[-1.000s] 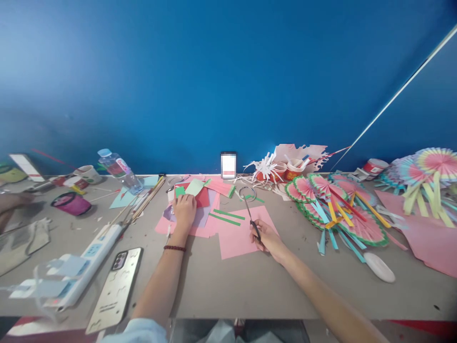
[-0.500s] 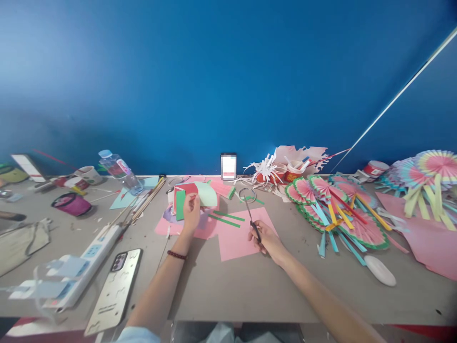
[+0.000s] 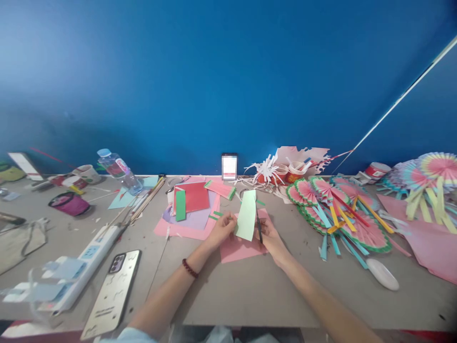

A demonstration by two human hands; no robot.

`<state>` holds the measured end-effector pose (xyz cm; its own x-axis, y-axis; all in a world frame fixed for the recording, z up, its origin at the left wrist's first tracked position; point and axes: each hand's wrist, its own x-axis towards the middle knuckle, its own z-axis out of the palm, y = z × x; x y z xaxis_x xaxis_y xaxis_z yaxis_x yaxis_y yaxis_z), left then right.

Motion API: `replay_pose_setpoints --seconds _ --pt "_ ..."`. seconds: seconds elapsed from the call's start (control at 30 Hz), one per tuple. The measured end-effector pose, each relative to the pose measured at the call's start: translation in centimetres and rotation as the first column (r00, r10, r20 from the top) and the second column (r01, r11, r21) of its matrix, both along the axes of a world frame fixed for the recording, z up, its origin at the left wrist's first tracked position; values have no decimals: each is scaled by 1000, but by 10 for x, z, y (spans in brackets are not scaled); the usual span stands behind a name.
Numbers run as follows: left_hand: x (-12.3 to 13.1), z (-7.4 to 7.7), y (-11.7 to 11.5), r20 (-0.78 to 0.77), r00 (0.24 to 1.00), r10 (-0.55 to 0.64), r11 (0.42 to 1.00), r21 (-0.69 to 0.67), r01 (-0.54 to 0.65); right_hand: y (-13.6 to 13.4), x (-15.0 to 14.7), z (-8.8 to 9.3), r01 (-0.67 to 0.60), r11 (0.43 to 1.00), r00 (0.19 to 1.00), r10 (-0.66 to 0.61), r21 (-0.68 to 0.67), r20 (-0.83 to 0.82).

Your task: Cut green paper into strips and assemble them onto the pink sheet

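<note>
Left hand pinched pale green paper by its left edge, sheet upright at frame centre, over pink sheet on grey table. Right hand closed around scissors — blades just beside paper's right edge; open or shut, could not tell. Red and green sheets left of centre. Paper fans right — phone lower left.

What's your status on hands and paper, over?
Left hand pinching pale green paper. Right hand gripping scissors at its right edge. Pink sheet underneath.
</note>
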<state>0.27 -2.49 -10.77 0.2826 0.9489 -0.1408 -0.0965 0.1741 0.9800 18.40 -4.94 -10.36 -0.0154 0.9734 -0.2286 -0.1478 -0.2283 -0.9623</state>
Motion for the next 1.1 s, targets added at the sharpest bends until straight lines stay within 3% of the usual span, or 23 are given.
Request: replay_pose_setpoints --seconds 0.27,0.4,0.5,0.6,0.67,0.73,0.87,0.97,1.1 --pt "10 7 -8 -74 997 27 1000 -2 -27 -3 0 0 56 998 996 -56 -4 -66" --pt "9 2 -9 -166 986 26 995 98 -9 -2 0 1 28 999 999 -29 -42 -22" --pt "7 -4 -10 -348 934 81 972 237 3 -1 0 0 35 997 999 -34 -66 10" --pt "3 -10 -7 -522 809 272 874 486 21 0 0 0 40 997 999 -39 -72 17" --pt "1 -14 -3 -566 731 382 759 643 102 -1 -1 1 27 997 999 -25 -75 30" --pt "2 -19 2 -602 669 436 670 713 205 -2 -1 1 7 997 999 -3 -78 47" --pt "8 -27 8 -708 566 423 637 676 370 -1 -3 0 -2 997 998 7 -77 66" --pt "9 -28 9 -740 543 398 629 650 426 0 -2 -2 -11 997 998 15 -72 60" --pt "7 -28 10 -785 510 351 545 614 570 1 -1 -4 -13 997 998 17 -73 64"
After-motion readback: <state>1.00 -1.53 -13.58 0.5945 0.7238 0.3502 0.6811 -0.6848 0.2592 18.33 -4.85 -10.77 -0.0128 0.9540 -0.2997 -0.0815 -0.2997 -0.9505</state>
